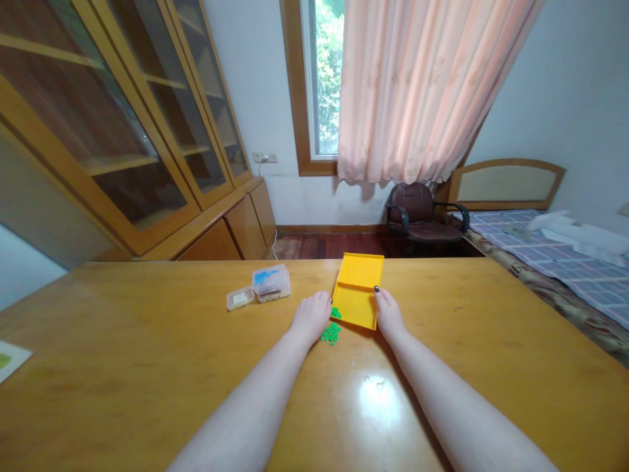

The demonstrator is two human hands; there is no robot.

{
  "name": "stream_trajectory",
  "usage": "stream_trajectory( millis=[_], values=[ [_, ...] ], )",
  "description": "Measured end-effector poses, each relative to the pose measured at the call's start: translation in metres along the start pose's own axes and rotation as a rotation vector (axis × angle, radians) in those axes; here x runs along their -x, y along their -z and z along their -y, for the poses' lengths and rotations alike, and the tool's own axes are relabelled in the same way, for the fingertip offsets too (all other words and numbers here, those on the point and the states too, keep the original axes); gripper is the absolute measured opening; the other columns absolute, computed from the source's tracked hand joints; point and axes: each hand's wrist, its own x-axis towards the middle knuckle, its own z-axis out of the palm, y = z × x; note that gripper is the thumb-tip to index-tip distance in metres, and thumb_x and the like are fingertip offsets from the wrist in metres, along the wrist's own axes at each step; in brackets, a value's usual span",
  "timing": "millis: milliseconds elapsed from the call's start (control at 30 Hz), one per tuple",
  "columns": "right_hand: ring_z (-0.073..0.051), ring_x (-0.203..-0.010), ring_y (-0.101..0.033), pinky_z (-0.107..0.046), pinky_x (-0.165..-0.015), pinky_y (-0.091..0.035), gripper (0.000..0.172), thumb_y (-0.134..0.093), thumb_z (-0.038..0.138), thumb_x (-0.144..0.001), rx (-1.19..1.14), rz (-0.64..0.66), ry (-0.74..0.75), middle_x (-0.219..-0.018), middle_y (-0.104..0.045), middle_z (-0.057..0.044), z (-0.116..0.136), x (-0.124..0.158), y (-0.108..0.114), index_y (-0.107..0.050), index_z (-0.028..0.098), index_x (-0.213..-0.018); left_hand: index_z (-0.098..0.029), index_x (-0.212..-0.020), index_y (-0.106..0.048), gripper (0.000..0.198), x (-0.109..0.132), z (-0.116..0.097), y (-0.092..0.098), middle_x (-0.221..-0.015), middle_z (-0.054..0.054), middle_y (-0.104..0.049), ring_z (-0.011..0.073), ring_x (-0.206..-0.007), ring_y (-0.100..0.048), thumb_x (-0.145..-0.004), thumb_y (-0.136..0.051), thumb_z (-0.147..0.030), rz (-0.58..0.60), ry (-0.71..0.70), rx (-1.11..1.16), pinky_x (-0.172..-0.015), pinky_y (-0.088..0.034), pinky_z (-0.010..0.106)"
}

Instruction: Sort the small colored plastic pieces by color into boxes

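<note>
A shallow yellow plastic tray (354,305), with a ridge across its middle, is held just over the table, its near left corner lowest. My left hand (312,317) is closed at the tray's left edge, its fingertips partly hidden. On the opposite side my right hand (390,316) grips the right edge, with the dark-nailed thumb on top. Small green pieces (335,312) are gathered at the tray's near left corner. More green pieces (331,334) lie in a small heap on the table just below that corner; their exact shape is too small to tell.
Left of my hands, a clear plastic box (272,283) with blue pieces stands beside a smaller clear box (240,299). The wooden table (147,367) spreads widely around. Beyond its far edge are an office chair (425,213) and a bed (540,242). A card (14,359) lies far left.
</note>
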Motion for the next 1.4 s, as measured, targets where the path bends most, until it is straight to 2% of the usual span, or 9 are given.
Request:
stream_trajectory(
  millis=[67,167,267,433,600,833,1000,1133,1400],
  values=[
    [-0.023,-0.077,-0.061,-0.034,-0.071,-0.048,0.04,-0.061,0.057,-0.065,-0.001,0.015,0.001,-0.079,-0.068,-0.004,0.002,0.001,-0.001,-0.062,0.019,-0.078,-0.019,-0.11,-0.047,0.027,0.001,-0.002,0.004,-0.101,0.008,-0.057,0.02,-0.091,-0.058,-0.091,-0.031,-0.029,-0.062,-0.064,0.047,-0.077,-0.043,0.031],
    [-0.023,-0.078,-0.06,-0.033,-0.071,-0.047,0.042,-0.061,0.058,-0.064,0.015,0.005,0.006,-0.08,-0.067,-0.004,0.003,0.001,0.0,-0.062,0.019,-0.079,-0.02,-0.126,-0.035,0.038,0.003,0.001,0.006,-0.112,0.009,-0.054,0.0199,-0.094,-0.056,-0.089,-0.038,-0.029,-0.168,-0.039,0.097,-0.079,-0.042,0.03],
    [-0.023,-0.079,-0.06,-0.033,-0.072,-0.047,0.043,-0.061,0.059,-0.064,0.041,-0.026,0.005,-0.08,-0.068,-0.004,0.003,-0.001,0.003,-0.062,0.019,-0.078,-0.019,-0.12,-0.042,0.033,0.006,0.01,0.007,-0.111,0.008,-0.055,0.0192,-0.095,-0.056,-0.088,-0.04,-0.024,-0.213,-0.035,0.142,-0.08,-0.042,0.029],
    [-0.024,-0.082,-0.061,-0.034,-0.073,-0.048,0.041,-0.06,0.057,-0.065,-0.018,-0.033,0.011,-0.084,-0.068,-0.005,0.002,-0.006,0.007,-0.062,0.02,-0.082,-0.021,-0.095,-0.055,0.017,0.01,0.017,0.011,-0.095,0.003,-0.059,0.016,-0.087,-0.056,-0.087,-0.041,-0.025,-0.109,-0.251,0.176,-0.076,-0.042,0.026],
    [-0.024,-0.08,-0.061,-0.034,-0.072,-0.048,0.04,-0.06,0.057,-0.064,-0.006,-0.078,0.009,-0.082,-0.068,-0.005,0.002,-0.009,0.009,-0.062,0.019,-0.079,-0.023,-0.096,-0.056,0.015,0.012,0.016,0.014,-0.096,0.002,-0.058,0.0157,-0.085,-0.057,-0.084,-0.047,-0.025,0.011,-0.387,0.136,-0.076,-0.043,0.026],
    [-0.023,-0.078,-0.06,-0.034,-0.072,-0.047,0.04,-0.059,0.056,-0.065,0.056,-0.082,0.03,-0.081,-0.067,-0.005,0.002,-0.008,0.008,-0.062,0.018,-0.078,-0.024,-0.095,-0.056,0.02,0.016,0.013,0.015,-0.097,0.003,-0.058,0.0181,-0.084,-0.057,-0.081,-0.05,-0.037,0.105,-0.384,0.079,-0.074,-0.044,0.028],
    [-0.023,-0.079,-0.06,-0.033,-0.072,-0.047,0.042,-0.06,0.057,-0.064,0.015,-0.071,0.011,-0.082,-0.067,-0.005,0.001,-0.009,0.009,-0.061,0.019,-0.08,-0.023,-0.095,-0.056,0.019,0.015,0.012,0.017,-0.096,0.004,-0.059,0.0185,-0.086,-0.058,-0.083,-0.046,-0.033,0.138,-0.355,0.062,-0.075,-0.044,0.028],
    [-0.024,-0.081,-0.059,-0.033,-0.073,-0.046,0.043,-0.059,0.058,-0.064,0.037,-0.061,0.004,-0.082,-0.067,-0.005,0.002,-0.009,0.009,-0.061,0.018,-0.08,-0.022,-0.098,-0.057,0.019,0.016,0.012,0.021,-0.098,0.005,-0.059,0.0184,-0.089,-0.057,-0.084,-0.044,-0.027,0.132,-0.32,0.038,-0.079,-0.043,0.028],
    [-0.025,-0.082,-0.06,-0.034,-0.071,-0.047,0.045,-0.058,0.062,-0.062,0.073,-0.081,0.015,-0.08,-0.068,-0.006,0.012,-0.005,0.005,-0.061,0.019,-0.075,-0.025,-0.097,-0.058,0.019,0.018,0.013,0.018,-0.096,0.004,-0.058,0.0185,-0.085,-0.058,-0.08,-0.051,-0.029,0.105,-0.342,0.074,-0.076,-0.044,0.028]
  ],
)
